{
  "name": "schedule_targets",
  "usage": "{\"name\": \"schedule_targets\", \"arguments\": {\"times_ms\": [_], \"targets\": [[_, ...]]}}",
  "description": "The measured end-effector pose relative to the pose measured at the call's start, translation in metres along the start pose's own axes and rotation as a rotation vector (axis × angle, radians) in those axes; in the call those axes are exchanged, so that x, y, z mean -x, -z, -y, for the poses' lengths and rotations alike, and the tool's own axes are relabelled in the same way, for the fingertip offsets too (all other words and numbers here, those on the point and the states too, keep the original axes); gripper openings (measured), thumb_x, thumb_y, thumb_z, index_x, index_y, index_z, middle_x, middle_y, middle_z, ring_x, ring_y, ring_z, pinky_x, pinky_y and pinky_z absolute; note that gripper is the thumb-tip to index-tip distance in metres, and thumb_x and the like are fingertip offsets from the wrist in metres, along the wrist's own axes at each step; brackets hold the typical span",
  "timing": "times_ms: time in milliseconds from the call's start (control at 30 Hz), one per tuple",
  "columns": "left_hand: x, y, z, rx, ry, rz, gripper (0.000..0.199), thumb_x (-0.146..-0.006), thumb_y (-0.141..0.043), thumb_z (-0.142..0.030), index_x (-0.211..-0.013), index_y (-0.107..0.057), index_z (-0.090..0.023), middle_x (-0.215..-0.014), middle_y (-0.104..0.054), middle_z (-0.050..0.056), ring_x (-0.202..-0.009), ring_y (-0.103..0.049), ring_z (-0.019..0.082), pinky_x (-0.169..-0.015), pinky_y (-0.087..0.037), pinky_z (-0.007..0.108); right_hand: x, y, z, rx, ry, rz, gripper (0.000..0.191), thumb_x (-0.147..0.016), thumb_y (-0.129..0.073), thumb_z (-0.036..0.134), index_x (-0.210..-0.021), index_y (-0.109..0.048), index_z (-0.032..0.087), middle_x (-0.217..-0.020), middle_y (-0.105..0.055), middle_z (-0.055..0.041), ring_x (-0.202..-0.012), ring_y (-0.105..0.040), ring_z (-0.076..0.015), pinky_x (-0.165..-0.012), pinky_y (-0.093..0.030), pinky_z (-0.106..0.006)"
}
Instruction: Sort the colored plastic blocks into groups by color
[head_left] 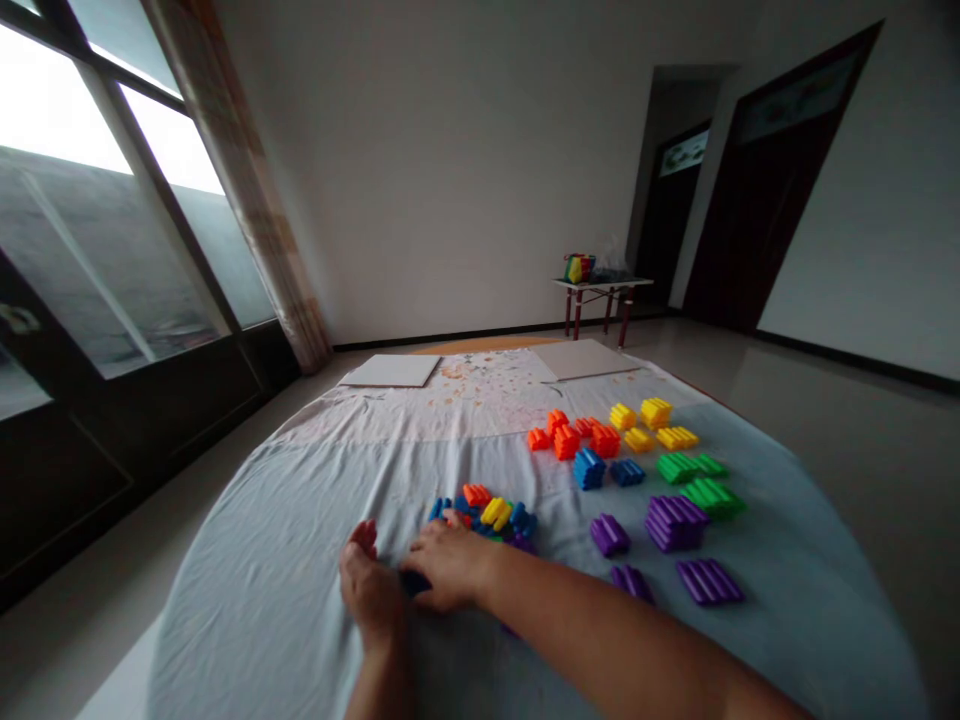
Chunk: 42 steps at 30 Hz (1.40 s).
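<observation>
Fingers of the right hand [446, 565] bend down over the near left edge of a mixed pile [496, 513] of coloured pieces; something dark shows under the palm, but from where I stand I cannot tell whether it is gripped. Just beside it, the left hand [371, 590] is loosely cupped, perhaps to fence that side, and whether it holds anything I cannot tell. Off to the right, orange blocks [566, 442], yellow blocks [655, 413], blue blocks [589, 468], green blocks [712, 497] and purple blocks [676, 523] lie grouped by colour, apparently spaced so the colours don't mix. What gets in the way is the right forearm [585, 620], which hides part of the pile's near side. Two flat boards [394, 371] rest at the far end of the cloth-covered desk [277, 560]; beyond stands a small table [637, 282] bearing a colourful bag [579, 268].
</observation>
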<state>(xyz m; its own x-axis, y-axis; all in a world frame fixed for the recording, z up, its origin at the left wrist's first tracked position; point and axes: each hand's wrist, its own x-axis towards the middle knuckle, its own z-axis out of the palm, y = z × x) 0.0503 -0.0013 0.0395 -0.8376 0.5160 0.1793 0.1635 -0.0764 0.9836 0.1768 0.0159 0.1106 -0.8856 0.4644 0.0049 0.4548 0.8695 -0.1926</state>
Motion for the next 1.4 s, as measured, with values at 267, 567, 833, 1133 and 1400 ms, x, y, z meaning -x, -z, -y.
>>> {"name": "schedule_targets", "arguments": {"times_ms": [267,567,833,1133,1400], "targets": [[-0.018,0.016,0.002,-0.276,-0.067,0.144,0.055,-0.081,-0.020,-0.043,-0.104,-0.058,-0.009,-0.107,-0.061,0.016,-0.104,-0.055,0.025,-0.095,-0.041,0.040,0.048,-0.001,-0.010,-0.011,-0.081,-0.129,0.029,-0.075,-0.061,0.038,-0.101,-0.064,0.024,-0.107,-0.065,-0.0073,-0.108,-0.051,-0.0270,-0.098,-0.027,-0.051],[-0.006,0.028,-0.009,-0.747,-0.309,0.429,0.043,-0.079,-0.040,-0.033,-0.113,-0.058,-0.014,-0.123,-0.058,0.014,-0.120,-0.046,0.023,-0.104,-0.031,0.036,0.108,0.007,-0.032,-0.240,-0.223,-0.414,0.035,-0.077,-0.050,0.011,-0.110,-0.062,0.017,-0.117,-0.060,-0.0081,-0.111,-0.050,-0.0188,-0.098,-0.035,-0.032],[0.011,0.023,-0.015,-1.081,-0.440,0.487,0.048,-0.083,-0.036,-0.035,-0.120,-0.054,-0.013,-0.135,-0.048,0.014,-0.128,-0.036,0.028,-0.108,-0.019,0.044,0.102,-0.014,-0.008,-0.234,-0.155,-0.329,0.038,-0.078,-0.059,0.028,-0.116,-0.057,0.023,-0.119,-0.059,-0.0051,-0.112,-0.047,-0.0230,-0.097,-0.032,-0.041],[0.012,0.025,-0.016,-1.186,-0.456,0.483,0.050,-0.085,-0.031,-0.039,-0.123,-0.053,-0.015,-0.135,-0.048,0.011,-0.128,-0.037,0.026,-0.108,-0.021,0.042,0.115,-0.006,-0.001,-0.357,-0.224,-0.391,0.055,-0.068,-0.074,0.037,-0.118,-0.056,0.024,-0.113,-0.060,-0.0046,-0.106,-0.050,-0.0233,-0.094,-0.035,-0.038],[0.014,0.024,-0.019,-1.192,-0.463,0.476,0.050,-0.085,-0.028,-0.039,-0.121,-0.054,-0.016,-0.135,-0.049,0.010,-0.127,-0.038,0.026,-0.106,-0.023,0.041,0.125,-0.019,0.011,-0.303,-0.395,-0.394,0.058,-0.065,-0.065,0.063,-0.101,-0.062,0.018,-0.096,-0.060,-0.0090,-0.096,-0.056,-0.0247,-0.087,-0.044,-0.035]]}}
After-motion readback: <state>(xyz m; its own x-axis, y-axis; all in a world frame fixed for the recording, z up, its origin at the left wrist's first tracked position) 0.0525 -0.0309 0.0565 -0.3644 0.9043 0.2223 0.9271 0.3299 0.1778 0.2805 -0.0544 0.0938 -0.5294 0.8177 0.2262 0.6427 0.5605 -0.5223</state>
